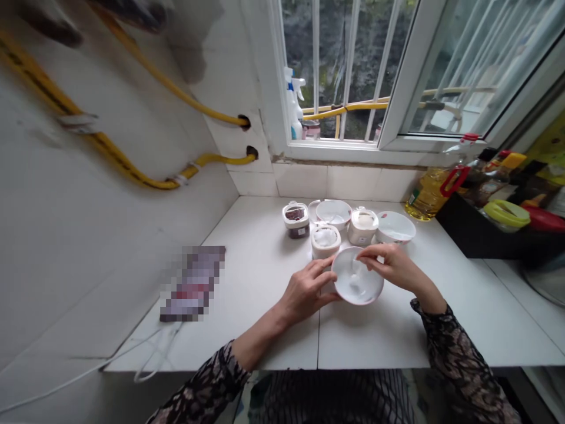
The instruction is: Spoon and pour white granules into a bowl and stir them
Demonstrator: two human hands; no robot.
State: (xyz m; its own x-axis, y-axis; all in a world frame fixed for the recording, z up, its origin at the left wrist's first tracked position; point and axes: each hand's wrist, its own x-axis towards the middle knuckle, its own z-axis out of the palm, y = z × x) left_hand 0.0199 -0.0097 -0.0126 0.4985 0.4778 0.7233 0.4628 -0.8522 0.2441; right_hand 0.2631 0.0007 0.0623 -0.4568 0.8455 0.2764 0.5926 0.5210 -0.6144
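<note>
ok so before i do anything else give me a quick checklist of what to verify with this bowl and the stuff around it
1. Bowl steadied: ok, the left hand grips its side.
2. Bowl away from the counter's front edge: ok, it is held well back from it.
3. Right hand has a firm hold: cannot tell, its fingers are pinched over the bowl, but anything pale between them is unclear.
4. Front container uncovered: cannot tell, white contents show, but a clear lid could be missed.
5. Oil bottle out of the way: ok, it stands at the back right, apart from both hands.
</note>
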